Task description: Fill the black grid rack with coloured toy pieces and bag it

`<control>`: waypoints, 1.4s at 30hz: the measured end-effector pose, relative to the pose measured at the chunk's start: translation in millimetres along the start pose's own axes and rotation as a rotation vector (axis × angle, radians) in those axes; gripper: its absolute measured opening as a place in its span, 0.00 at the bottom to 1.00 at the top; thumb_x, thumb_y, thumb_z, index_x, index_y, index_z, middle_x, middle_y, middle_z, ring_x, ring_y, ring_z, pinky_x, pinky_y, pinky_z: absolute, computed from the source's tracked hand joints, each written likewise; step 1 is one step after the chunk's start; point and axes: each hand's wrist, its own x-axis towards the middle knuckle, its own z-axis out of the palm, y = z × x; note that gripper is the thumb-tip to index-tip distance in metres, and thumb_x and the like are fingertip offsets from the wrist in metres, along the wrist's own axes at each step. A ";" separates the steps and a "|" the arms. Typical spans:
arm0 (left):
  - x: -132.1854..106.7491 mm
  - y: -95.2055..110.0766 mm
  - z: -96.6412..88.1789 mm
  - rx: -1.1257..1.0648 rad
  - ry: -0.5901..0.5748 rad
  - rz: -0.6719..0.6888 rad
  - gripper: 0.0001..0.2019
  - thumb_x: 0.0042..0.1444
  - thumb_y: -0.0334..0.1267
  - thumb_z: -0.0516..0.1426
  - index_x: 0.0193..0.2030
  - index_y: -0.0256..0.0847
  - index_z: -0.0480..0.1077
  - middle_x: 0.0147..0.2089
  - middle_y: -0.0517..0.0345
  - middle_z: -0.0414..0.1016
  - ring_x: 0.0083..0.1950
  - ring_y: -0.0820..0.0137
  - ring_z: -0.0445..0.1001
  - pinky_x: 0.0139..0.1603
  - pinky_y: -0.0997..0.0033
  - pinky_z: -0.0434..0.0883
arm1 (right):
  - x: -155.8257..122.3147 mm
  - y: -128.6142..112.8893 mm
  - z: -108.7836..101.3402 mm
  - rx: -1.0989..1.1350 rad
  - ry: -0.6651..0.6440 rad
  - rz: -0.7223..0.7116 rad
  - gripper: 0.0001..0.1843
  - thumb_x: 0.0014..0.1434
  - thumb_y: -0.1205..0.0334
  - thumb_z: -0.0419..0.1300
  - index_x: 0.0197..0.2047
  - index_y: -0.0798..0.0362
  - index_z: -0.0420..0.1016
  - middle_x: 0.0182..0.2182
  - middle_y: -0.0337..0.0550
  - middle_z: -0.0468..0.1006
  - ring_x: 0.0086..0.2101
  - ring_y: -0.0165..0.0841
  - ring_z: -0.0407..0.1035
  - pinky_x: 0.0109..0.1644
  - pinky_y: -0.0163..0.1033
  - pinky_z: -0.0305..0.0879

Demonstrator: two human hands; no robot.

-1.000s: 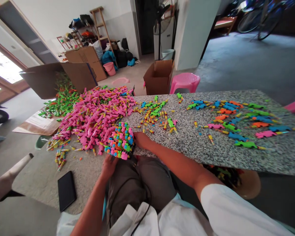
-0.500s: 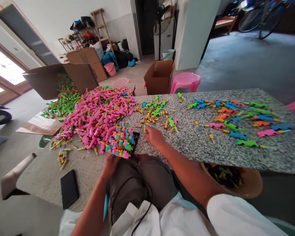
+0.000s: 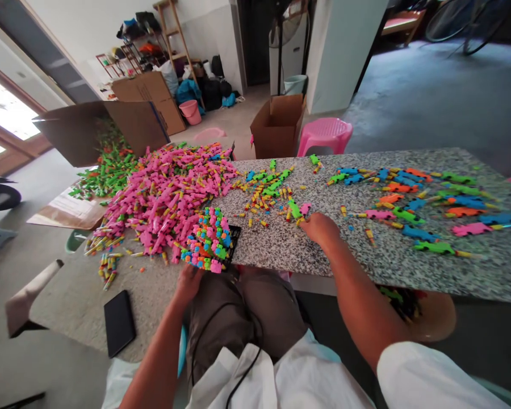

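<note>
My left hand (image 3: pixel 188 282) grips the near edge of a black tray (image 3: pixel 235 234) packed with multicoloured plastic toy pieces (image 3: pixel 208 239), at the table's front edge above my lap. My right hand (image 3: pixel 321 227) reaches out over the speckled table (image 3: pixel 281 244) and rests beside a green toy piece (image 3: pixel 295 209) and a pink one (image 3: pixel 305 208); its fingers curl down, and I cannot make out whether they hold anything. A big heap of pink toy pieces (image 3: pixel 166 193) lies to the left of the tray.
Blue, green, orange and pink toy pieces (image 3: pixel 409 199) are spread over the table's right side. A black phone (image 3: pixel 118 322) lies at the near left. Cardboard boxes (image 3: pixel 102 130) (image 3: pixel 276 128), a pink stool (image 3: pixel 323 133) and a bowl of parts (image 3: pixel 426 315) under the table stand around.
My right hand has moved from beside the tray to the right and farther out, up to the green and pink pieces. My left hand has stayed on the tray.
</note>
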 end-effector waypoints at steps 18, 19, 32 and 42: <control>-4.7 19.1 3.6 0.022 0.069 -0.012 0.19 0.61 0.51 0.59 0.51 0.40 0.79 0.46 0.48 0.84 0.55 0.53 0.79 0.56 0.55 0.77 | -14.7 -142.3 100.9 0.387 -0.217 -0.781 0.11 0.66 0.59 0.62 0.48 0.55 0.79 0.39 0.46 0.84 0.38 0.36 0.74 0.39 0.35 0.59; -4.9 17.8 3.8 0.027 0.073 -0.014 0.19 0.61 0.51 0.59 0.51 0.41 0.79 0.46 0.48 0.84 0.56 0.53 0.79 0.57 0.55 0.77 | -14.8 -142.0 99.1 0.363 -0.215 -0.802 0.11 0.66 0.59 0.62 0.49 0.55 0.79 0.39 0.46 0.84 0.38 0.36 0.74 0.39 0.35 0.58; -5.8 8.3 7.1 0.062 0.080 -0.023 0.20 0.61 0.52 0.57 0.50 0.40 0.80 0.48 0.47 0.83 0.56 0.52 0.79 0.60 0.50 0.76 | -20.7 -150.9 100.3 0.272 -0.203 -0.859 0.10 0.67 0.58 0.61 0.47 0.53 0.77 0.38 0.45 0.83 0.36 0.34 0.73 0.37 0.35 0.56; -8.5 -4.4 9.6 0.027 0.062 -0.031 0.21 0.59 0.53 0.57 0.47 0.40 0.80 0.53 0.43 0.83 0.59 0.49 0.78 0.65 0.46 0.73 | -33.0 -155.1 98.9 0.092 -0.234 -0.856 0.15 0.74 0.57 0.53 0.51 0.56 0.78 0.45 0.55 0.84 0.43 0.41 0.77 0.43 0.38 0.63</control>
